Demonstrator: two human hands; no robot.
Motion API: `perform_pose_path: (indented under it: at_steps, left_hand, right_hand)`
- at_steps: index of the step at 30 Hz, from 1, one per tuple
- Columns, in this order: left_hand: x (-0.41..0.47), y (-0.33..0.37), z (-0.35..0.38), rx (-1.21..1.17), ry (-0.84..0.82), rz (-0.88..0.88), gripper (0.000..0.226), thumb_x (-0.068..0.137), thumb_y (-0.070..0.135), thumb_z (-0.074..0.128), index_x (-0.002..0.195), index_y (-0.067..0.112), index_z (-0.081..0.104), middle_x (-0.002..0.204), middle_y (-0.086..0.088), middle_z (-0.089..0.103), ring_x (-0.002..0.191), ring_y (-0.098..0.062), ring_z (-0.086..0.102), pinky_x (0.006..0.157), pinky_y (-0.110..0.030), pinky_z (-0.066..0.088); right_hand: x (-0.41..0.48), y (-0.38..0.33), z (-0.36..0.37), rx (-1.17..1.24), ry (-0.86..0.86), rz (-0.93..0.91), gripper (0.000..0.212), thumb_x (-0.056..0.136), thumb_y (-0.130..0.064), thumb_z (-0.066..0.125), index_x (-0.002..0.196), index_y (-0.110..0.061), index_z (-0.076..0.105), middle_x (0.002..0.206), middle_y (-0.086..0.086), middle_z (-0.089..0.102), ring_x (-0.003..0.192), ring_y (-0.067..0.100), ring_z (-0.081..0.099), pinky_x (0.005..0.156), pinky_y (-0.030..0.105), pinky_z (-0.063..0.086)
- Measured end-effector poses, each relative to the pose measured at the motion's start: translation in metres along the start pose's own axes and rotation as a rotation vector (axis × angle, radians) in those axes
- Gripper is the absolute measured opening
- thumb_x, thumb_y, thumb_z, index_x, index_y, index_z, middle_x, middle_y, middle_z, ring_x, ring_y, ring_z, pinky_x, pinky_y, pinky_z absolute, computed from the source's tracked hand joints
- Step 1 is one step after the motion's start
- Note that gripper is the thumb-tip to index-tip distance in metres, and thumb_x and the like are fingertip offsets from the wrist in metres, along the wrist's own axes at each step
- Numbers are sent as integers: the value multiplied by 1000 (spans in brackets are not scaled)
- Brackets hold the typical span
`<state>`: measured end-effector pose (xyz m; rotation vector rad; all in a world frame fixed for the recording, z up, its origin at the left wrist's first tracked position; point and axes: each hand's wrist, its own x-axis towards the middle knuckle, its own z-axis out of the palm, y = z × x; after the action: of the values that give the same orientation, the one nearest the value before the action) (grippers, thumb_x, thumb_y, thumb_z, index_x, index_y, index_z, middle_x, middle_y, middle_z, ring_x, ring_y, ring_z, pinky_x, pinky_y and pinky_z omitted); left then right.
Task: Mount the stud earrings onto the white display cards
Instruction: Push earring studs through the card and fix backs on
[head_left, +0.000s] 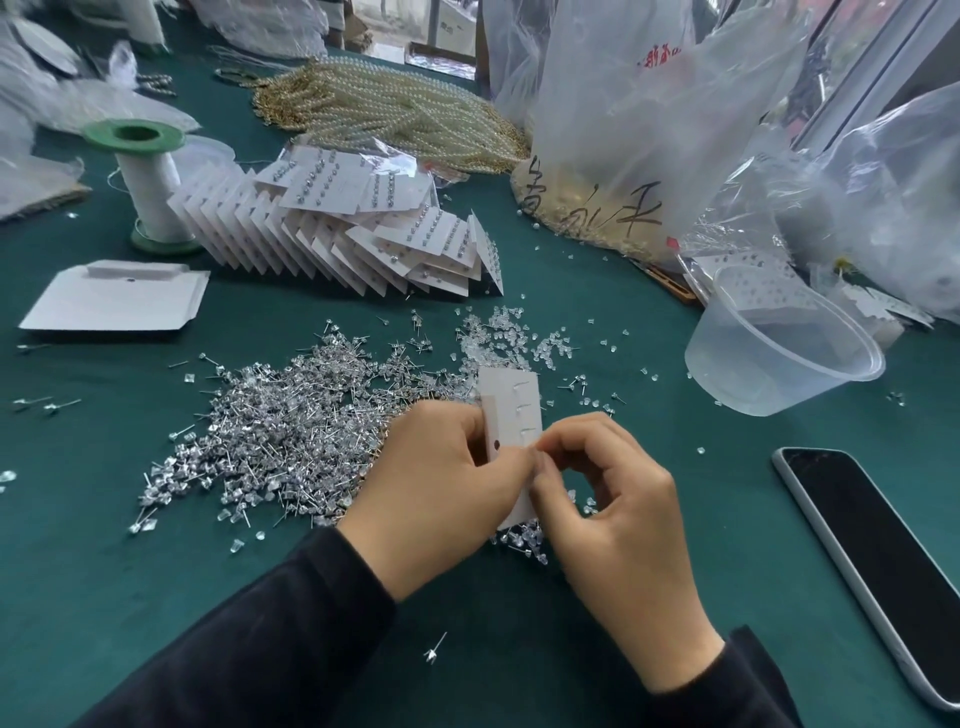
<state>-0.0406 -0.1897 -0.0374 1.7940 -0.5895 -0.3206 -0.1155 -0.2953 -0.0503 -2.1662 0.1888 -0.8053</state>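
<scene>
Two hands show: one left hand and one right hand. There is one white display card, one phone, one clear tub and one green-ended spool. The stud earrings and filled cards are past counting.

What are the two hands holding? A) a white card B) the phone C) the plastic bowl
A: the left hand and right hand both pinch the white display card, while the phone and clear plastic bowl sit untouched.

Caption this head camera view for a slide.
Left hand holds a white paper display card, right hand pinches at it, above a pile of silver stud earrings.
</scene>
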Motion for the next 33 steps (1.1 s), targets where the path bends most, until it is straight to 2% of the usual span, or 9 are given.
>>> perform_pose_path:
  at_steps: [2, 4, 8, 10, 12, 17, 22, 26, 33]
  left_hand:
    - [3, 5, -5, -244, -212, -73, 44, 71, 50, 69, 64, 7, 68, 58, -6, 65, 52, -14, 56, 48, -28, 47]
    - [6, 8, -15, -316, -317, -129, 54, 70, 63, 54, 74, 12, 72, 68, -7, 69, 58, -17, 60, 51, -27, 50]
    - [20, -10, -36, 500, 121, 82, 35, 84, 43, 54, 110, 22, 64, 95, 0, 63, 88, -13, 55, 80, -20, 42]
    - [23, -17, -40, 745, 80, 54, 41, 81, 44, 58, 118, 27, 58, 109, 2, 53, 108, -15, 43, 99, -30, 33]
    - [24, -19, -36, 795, -4, -5, 37, 81, 45, 59, 114, 30, 60, 109, 3, 50, 111, -17, 39, 104, -37, 31]
    - [24, -19, -33, 719, 103, 58, 8, 82, 31, 63, 86, 26, 68, 97, 4, 54, 104, -17, 45, 97, -30, 30]
    - [24, -14, -41, 611, 201, 79, 8, 79, 28, 67, 82, 26, 73, 89, 4, 63, 87, -15, 53, 84, -26, 37]
    - [25, -12, -44, 543, 195, 50, 6, 78, 23, 68, 78, 23, 74, 64, 18, 57, 65, -1, 53, 64, -11, 35]
    - [24, -10, -46, 425, 115, 3, 13, 73, 16, 75, 70, 26, 67, 62, 14, 63, 60, 2, 57, 52, -1, 39]
  right_hand:
    - [1, 1, -3, 19, 61, 8, 5, 78, -6, 59, 73, -9, 60, 74, -1, 59, 72, 12, 58, 67, 29, 48]
    - [2, 2, -7, 19, 125, 25, 8, 80, -9, 58, 74, -14, 58, 74, -1, 59, 73, 15, 58, 67, 29, 48]
    - [3, 5, -16, 186, 245, 158, 12, 82, -14, 60, 76, -25, 60, 74, -7, 64, 70, 9, 60, 64, 20, 48]
    - [4, 6, -19, 301, 279, 207, 13, 81, -16, 62, 75, -27, 63, 74, -10, 65, 66, 2, 59, 60, 13, 46]
    - [5, 8, -20, 375, 281, 238, 11, 80, -21, 61, 77, -30, 67, 74, -9, 66, 69, 4, 59, 62, 15, 47]
    - [3, 7, -20, 423, 230, 279, 5, 78, -25, 63, 79, -27, 68, 75, -5, 67, 72, 9, 61, 67, 19, 49]
    - [4, 7, -21, 527, 194, 361, 4, 76, -20, 68, 79, -18, 68, 76, 2, 67, 73, 15, 60, 68, 25, 50]
    - [5, 4, -24, 706, 177, 447, 12, 68, -23, 68, 76, -14, 70, 77, 6, 68, 72, 18, 61, 66, 23, 53]
    - [8, 1, -26, 859, 128, 549, 17, 67, -17, 64, 82, -11, 69, 81, 8, 71, 72, 20, 64, 67, 28, 55]
